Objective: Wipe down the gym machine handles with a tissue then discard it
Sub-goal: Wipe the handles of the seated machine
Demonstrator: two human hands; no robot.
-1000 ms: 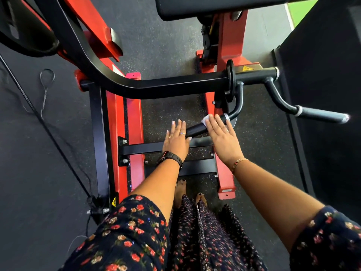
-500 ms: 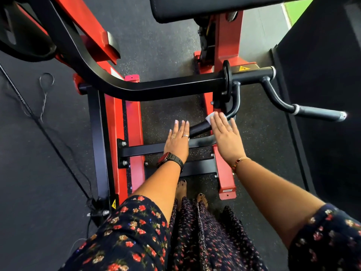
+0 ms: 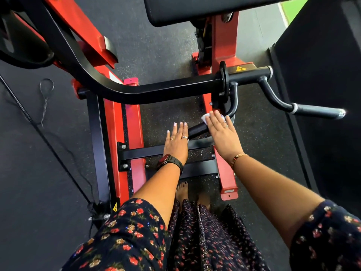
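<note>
A red and black gym machine fills the view. Its near black handle (image 3: 197, 130) slants between my hands. My right hand (image 3: 222, 133) lies flat on the upper part of this handle, fingers straight, pressing a white tissue (image 3: 205, 117) against it; only the tissue's edge shows past my fingertips. My left hand (image 3: 176, 142) rests flat over the handle's lower end, fingers straight and together. A second handle (image 3: 316, 111) with a grey grip sticks out to the right, untouched.
A curved black bar (image 3: 136, 90) crosses above the hands. A black seat pad (image 3: 195, 10) hangs at the top. Red frame rails (image 3: 115, 137) and black crossbars (image 3: 140, 151) lie below. A thin cable (image 3: 46, 98) trails on the dark rubber floor at left. My bare feet (image 3: 182, 190) stand below.
My right hand has slid the tissue up along the handle toward its curved end. My left hand has stayed on the lower end.
</note>
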